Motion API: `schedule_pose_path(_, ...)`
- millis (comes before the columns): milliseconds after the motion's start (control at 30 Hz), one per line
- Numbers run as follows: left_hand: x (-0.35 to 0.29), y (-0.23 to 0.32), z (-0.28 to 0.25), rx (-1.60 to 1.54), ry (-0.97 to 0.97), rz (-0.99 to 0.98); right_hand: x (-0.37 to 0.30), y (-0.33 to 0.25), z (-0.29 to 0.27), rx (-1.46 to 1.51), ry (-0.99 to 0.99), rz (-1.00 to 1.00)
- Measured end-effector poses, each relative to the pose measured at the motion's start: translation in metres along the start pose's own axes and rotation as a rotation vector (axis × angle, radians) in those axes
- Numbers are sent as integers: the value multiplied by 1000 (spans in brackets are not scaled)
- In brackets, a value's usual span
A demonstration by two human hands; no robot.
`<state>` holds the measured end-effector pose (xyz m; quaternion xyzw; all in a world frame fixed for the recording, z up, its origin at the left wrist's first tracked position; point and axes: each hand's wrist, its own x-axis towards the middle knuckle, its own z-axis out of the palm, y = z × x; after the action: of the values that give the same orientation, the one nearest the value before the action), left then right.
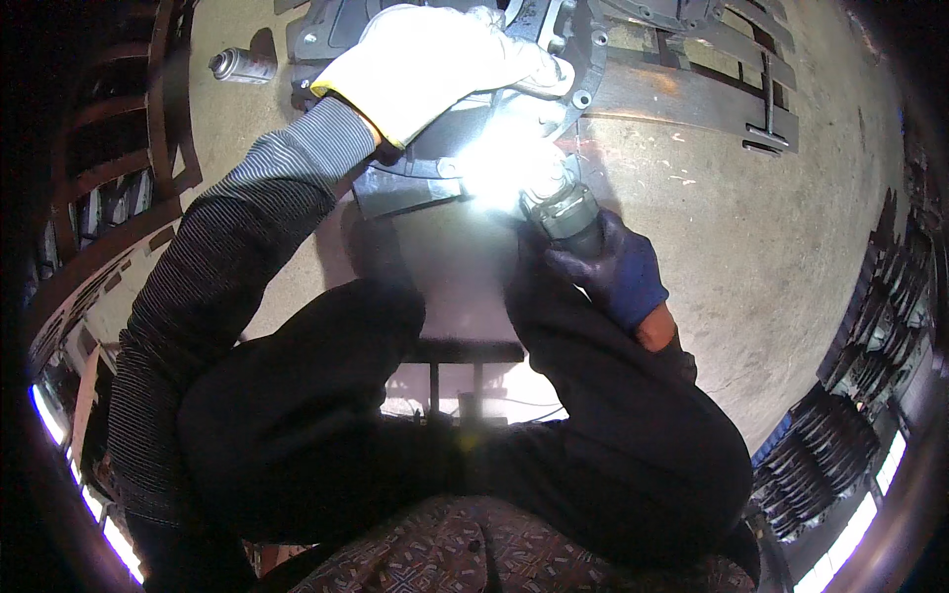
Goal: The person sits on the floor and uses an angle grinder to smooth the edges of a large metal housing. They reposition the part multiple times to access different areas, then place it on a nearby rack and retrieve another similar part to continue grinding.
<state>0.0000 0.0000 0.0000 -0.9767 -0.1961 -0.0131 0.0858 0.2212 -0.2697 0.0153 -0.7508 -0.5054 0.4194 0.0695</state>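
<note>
My left hand (425,69), in a white glove with a yellow cuff edge, lies across a large dark metal housing (395,180) with a curved, bolt-holed rim. Its fingers look stretched out and apart over the metal, though glare washes out detail. Closed around a dark handheld tool (568,212) with a rounded head is my right hand (618,267), in a dark blue glove. The tool points up and left at the housing's near edge. Intense white light at its head hides the tip and the contact point; the tool's exact kind is unclear.
A spray can (242,66) lies on its side left of the housing. Slotted metal plates (692,89) extend to the right across the pale worktop (732,247). Brown metal frames (109,109) stand at the left, and stacked dark parts (820,465) at the lower right.
</note>
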Motion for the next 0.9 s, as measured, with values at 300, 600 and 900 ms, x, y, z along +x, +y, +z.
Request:
schedule_pose_path(300, 1, 0, 1, -2, -4, -73, -10, 23, 9, -6, 24, 13)
schedule_pose_path(600, 3, -11, 1, 16, -51, -23, -4, 14, 5, 63, -10, 41)
schedule_pose_path(900, 12, 4, -54, -472, -112, -8, 1, 5, 6, -28, 7, 38)
